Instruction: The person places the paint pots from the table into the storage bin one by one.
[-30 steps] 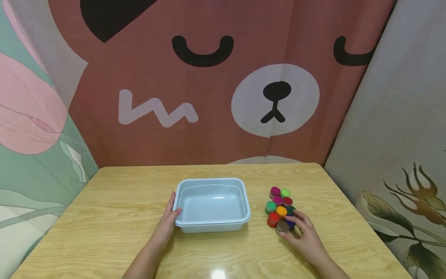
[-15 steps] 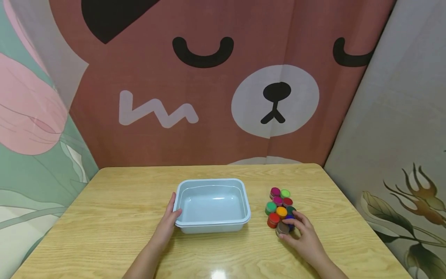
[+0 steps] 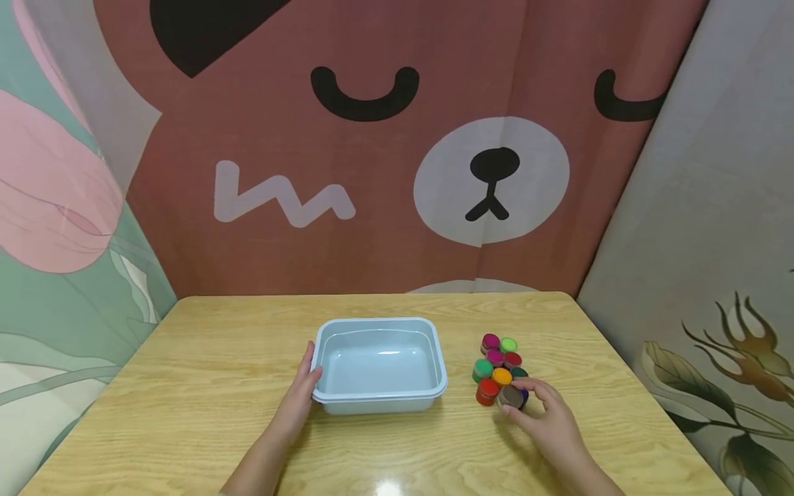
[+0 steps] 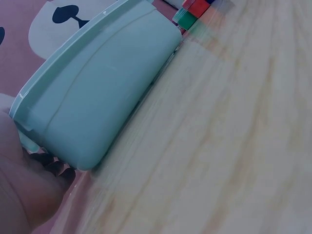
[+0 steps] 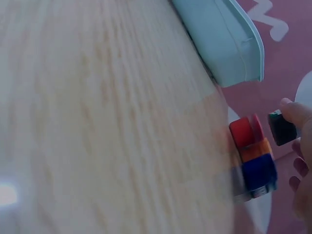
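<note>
A light blue plastic basin (image 3: 380, 399) stands on the table. My left hand (image 3: 296, 399) grips its left side, thumb at the rim and fingers along the outer wall; the left wrist view shows this hand (image 4: 29, 185) by the basin's end (image 4: 97, 92). Between thumb and index finger, my right hand (image 3: 548, 420) pinches a small jar with a brown lid (image 3: 511, 397). In the right wrist view this dark jar (image 5: 282, 129) is raised off the table. Behind it, a blue jar is mostly hidden by the brown-lidded jar and hand.
Several small jars with coloured lids cluster to the right of the basin, among them a red one (image 3: 486, 391), an orange one (image 3: 502, 377) and a green one (image 3: 482, 370). A wooden table (image 3: 211, 386) lies beneath everything. A printed bear curtain (image 3: 372, 255) hangs behind.
The brown-lidded jar has risen from the table and shifted slightly right and away from me in my right hand. The left hand and basin have stayed in place.
</note>
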`<action>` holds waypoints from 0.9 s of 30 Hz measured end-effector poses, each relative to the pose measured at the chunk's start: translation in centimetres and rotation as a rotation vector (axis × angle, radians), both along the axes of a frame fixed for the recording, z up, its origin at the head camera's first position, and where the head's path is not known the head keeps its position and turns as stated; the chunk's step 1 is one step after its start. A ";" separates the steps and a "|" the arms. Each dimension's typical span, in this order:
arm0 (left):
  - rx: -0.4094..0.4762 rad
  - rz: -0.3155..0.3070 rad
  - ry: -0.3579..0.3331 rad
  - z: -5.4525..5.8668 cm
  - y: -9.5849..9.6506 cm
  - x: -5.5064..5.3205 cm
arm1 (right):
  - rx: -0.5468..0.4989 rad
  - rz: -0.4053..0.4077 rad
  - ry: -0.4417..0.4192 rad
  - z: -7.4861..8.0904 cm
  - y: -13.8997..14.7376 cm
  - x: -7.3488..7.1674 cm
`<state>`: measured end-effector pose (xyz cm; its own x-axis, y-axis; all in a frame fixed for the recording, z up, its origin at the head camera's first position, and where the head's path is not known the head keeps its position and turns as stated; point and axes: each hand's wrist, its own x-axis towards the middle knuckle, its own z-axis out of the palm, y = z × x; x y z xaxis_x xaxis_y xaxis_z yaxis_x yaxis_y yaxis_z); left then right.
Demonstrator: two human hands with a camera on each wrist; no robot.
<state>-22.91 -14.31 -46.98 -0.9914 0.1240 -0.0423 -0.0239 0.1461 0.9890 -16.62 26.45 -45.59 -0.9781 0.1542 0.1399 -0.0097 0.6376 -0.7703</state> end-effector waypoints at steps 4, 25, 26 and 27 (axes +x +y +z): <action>-0.011 -0.001 0.020 -0.1 0.0 0.1 | -0.031 -0.019 -0.034 1.1 -0.4 0.0; -0.010 0.017 0.058 0.5 0.0 0.0 | -0.129 0.159 0.015 5.6 -4.9 -4.3; -0.016 0.019 0.059 0.6 0.0 0.0 | -0.128 0.162 0.008 5.7 -5.2 -4.6; -0.023 0.023 0.057 0.7 0.0 0.0 | -0.139 0.166 0.003 5.7 -5.5 -4.9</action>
<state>-22.93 -14.27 -46.30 -0.9949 0.1005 0.0121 0.0291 0.1691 0.9852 -21.55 20.94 -39.86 -0.9913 0.0089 0.1316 -0.1083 0.5148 -0.8505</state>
